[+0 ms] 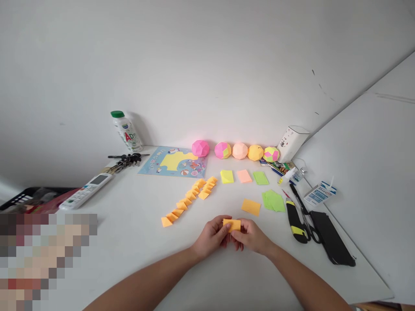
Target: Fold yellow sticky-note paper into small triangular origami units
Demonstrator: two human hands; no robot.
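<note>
Between both hands' fingertips, the orange paper [234,224] (thumbs in front)

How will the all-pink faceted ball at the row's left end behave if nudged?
Pink ball: flat facets and angular edges suggest folded paper, so probably light and easily dented. Its rounded shape may roll, but the facets would likely make that bumpy.

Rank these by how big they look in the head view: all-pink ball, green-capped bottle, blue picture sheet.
1. Blue picture sheet
2. Green-capped bottle
3. All-pink ball
</note>
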